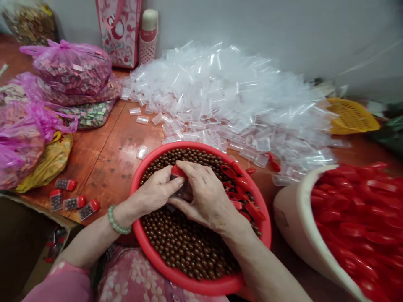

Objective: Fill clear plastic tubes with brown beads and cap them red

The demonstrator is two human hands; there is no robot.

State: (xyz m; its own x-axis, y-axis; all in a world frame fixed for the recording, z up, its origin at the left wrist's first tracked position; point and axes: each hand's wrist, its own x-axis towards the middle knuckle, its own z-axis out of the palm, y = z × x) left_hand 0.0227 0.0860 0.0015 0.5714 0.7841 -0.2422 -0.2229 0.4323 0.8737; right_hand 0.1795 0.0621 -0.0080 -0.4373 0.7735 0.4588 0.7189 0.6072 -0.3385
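Note:
Both hands meet over a red basin (201, 289) of brown balls (189, 247). My left hand (157, 188), with a green bead bracelet on the wrist, is closed on a small clear container with a red cap (177, 171). My right hand (204, 193) wraps round the same container from the other side, its thumb and fingers hiding most of the clear body. Red caps (241, 184) lie on the balls at the basin's right side. Several filled containers with red caps (74, 203) rest on the table to the left.
Clear plastic containers (220, 92) are heaped behind the basin. A white bucket (292, 209) of red caps stands at right, a yellow basket (352, 117) behind it. Pink bags (69, 67), a patterned bag (119, 33) and a bottle (148, 37) stand at back left. An open box (22, 239) sits lower left.

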